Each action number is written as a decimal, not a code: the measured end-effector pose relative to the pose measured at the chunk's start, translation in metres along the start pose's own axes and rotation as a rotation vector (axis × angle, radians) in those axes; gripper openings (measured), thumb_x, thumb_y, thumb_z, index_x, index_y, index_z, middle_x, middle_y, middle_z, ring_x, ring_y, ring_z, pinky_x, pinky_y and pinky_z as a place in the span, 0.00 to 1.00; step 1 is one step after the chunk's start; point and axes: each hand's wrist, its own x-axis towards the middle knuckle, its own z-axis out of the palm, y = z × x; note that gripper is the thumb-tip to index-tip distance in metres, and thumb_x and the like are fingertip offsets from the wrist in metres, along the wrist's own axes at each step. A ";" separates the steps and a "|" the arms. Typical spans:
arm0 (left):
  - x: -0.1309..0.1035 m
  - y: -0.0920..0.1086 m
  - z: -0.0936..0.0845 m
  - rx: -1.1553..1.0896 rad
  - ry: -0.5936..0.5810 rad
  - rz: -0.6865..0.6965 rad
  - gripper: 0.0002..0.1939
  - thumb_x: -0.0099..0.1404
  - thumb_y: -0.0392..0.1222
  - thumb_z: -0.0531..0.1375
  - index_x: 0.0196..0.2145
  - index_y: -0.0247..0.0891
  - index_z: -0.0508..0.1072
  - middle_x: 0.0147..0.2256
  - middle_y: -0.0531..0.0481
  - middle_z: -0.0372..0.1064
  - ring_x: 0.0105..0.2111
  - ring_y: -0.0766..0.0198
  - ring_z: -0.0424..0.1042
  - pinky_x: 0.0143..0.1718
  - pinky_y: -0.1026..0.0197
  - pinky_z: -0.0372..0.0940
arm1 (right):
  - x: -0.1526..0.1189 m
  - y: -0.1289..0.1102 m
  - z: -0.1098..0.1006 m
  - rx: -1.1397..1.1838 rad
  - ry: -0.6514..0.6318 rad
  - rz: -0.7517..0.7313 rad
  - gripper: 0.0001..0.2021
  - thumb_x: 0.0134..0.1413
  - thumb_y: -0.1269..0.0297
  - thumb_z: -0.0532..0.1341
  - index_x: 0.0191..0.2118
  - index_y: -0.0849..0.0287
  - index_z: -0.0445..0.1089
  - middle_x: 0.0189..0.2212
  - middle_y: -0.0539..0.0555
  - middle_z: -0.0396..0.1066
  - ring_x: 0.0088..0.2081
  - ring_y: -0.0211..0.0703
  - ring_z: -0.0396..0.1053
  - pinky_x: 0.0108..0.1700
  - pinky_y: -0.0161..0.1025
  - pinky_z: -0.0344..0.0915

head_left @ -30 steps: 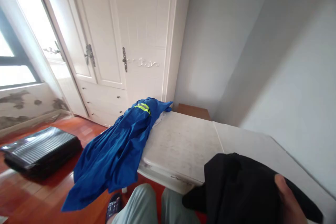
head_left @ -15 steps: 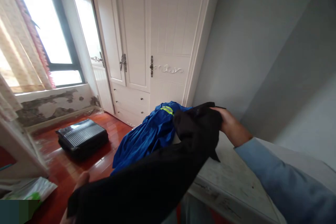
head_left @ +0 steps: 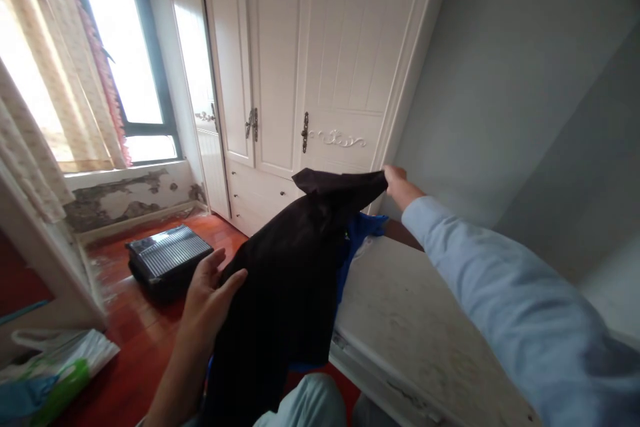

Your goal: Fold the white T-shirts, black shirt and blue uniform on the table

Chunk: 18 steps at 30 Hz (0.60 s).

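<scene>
Black garment mostly hides blue garment; left fingertips unclear.

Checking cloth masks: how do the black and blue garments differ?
The black garment is raised in the right hand; the blue garment lies over the table's end. The black garment shows broadly, while it hides most of the blue garment. Both are soft, creased cloth.

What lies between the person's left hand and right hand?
Black cloth runs from beside the left hand to the right hand, which grips one end; blue cloth shows beneath it. The head view shows this.
</scene>
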 end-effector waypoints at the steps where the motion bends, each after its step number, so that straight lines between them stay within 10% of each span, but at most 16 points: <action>1: 0.000 -0.012 0.003 0.076 -0.012 0.034 0.44 0.49 0.56 0.69 0.60 0.36 0.65 0.64 0.34 0.62 0.63 0.41 0.64 0.62 0.41 0.62 | -0.010 0.015 0.000 -0.092 0.010 0.039 0.15 0.44 0.73 0.64 0.40 0.61 0.67 0.40 0.60 0.71 0.52 0.55 0.68 0.51 0.50 0.70; 9: -0.028 -0.052 0.019 0.547 -0.195 0.243 0.39 0.60 0.64 0.59 0.60 0.35 0.67 0.62 0.34 0.64 0.64 0.41 0.61 0.65 0.36 0.56 | -0.079 0.090 -0.055 -0.474 -0.289 0.181 0.24 0.43 0.70 0.68 0.50 0.64 0.70 0.47 0.62 0.75 0.49 0.51 0.74 0.55 0.45 0.68; 18: -0.082 -0.067 0.090 0.603 -0.253 0.490 0.30 0.68 0.57 0.54 0.61 0.37 0.68 0.66 0.35 0.58 0.70 0.43 0.50 0.67 0.34 0.52 | -0.112 0.138 -0.261 -0.645 -0.302 0.237 0.18 0.43 0.70 0.67 0.44 0.62 0.74 0.48 0.63 0.76 0.52 0.51 0.74 0.55 0.44 0.68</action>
